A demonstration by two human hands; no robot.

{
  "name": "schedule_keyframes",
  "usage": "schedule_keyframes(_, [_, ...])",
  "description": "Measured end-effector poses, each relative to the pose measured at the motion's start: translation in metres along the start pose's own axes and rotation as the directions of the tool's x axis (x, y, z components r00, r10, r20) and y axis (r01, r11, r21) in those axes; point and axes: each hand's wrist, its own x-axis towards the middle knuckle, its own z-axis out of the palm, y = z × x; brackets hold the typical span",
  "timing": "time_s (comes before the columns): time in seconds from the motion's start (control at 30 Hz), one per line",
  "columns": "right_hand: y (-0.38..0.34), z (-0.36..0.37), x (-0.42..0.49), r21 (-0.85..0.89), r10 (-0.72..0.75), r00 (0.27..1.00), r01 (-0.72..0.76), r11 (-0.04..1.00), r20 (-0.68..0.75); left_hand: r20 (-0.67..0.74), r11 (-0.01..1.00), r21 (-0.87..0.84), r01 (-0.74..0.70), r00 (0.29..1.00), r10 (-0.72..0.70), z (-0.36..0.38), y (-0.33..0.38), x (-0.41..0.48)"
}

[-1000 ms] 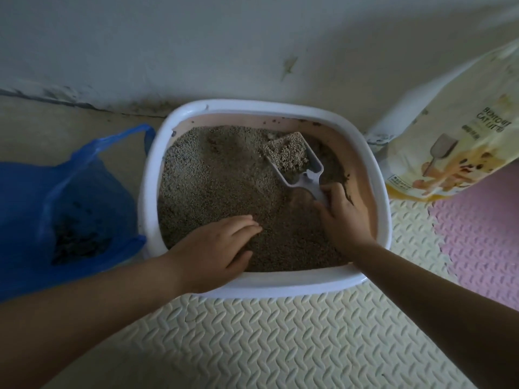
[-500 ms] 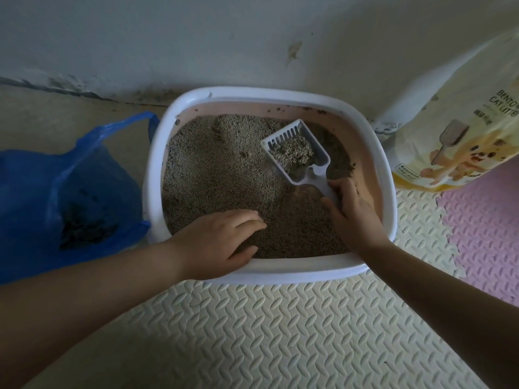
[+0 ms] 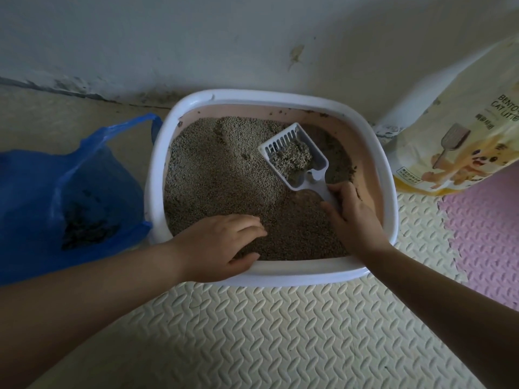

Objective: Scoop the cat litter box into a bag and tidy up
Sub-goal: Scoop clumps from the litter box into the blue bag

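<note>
A white-rimmed litter box (image 3: pixel 391 197) with a pink inside stands against the wall, filled with grey-brown litter (image 3: pixel 219 175). My right hand (image 3: pixel 352 217) grips the handle of a white slotted scoop (image 3: pixel 295 158), which is raised over the litter and holds a clump. My left hand (image 3: pixel 219 245) lies on the box's near rim, its fingers relaxed over the litter and its thumb on the rim. A blue plastic bag (image 3: pixel 56 192) sits open on the floor left of the box, with dark scooped litter inside.
A cream and yellow cat litter sack (image 3: pixel 460 130) leans against the wall at the right. Cream foam mat tiles (image 3: pixel 280 332) cover the floor in front, with a pink tile (image 3: pixel 486 231) at the right. The wall runs close behind the box.
The scoop has lifted out of the litter and loose grains have sifted through, leaving a smaller clump in it. My left hand stays on the rim.
</note>
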Motion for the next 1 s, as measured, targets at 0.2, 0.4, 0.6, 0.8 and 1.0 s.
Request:
schedule_keyframes(0.2, [0.0015,-0.0008,-0.0002,-0.003,0.006,1.0,-0.006,1.0,-0.021,0.003,1.0,-0.012,-0.001,1.0,0.001,0.0001,-0.0004,0.0001])
schedule_keyframes(0.4, [0.0014,0.0005,-0.001,-0.031,-0.04,0.999,0.04,0.999,-0.017,0.002,0.999,-0.04,0.005,1.0,-0.004,0.0,-0.0007,0.0006])
schedule_keyframes(0.6, [-0.0016,-0.0014,-0.0018,0.006,-0.067,0.994,0.068,0.998,-0.083,0.003,0.999,-0.043,0.007,1.0,-0.007,-0.0003,-0.0008,0.0004])
schedule_keyframes(0.8, [-0.0011,-0.003,-0.0009,0.03,-0.066,0.995,0.068,0.997,-0.072,0.007,0.999,-0.046,0.009,1.0,-0.008,-0.0009,-0.0005,0.0002])
schedule_keyframes(1.0, [0.0011,-0.0021,-0.0006,0.045,-0.052,0.998,0.054,0.998,-0.045,0.012,0.999,-0.043,0.01,1.0,-0.01,-0.001,-0.0003,0.0001])
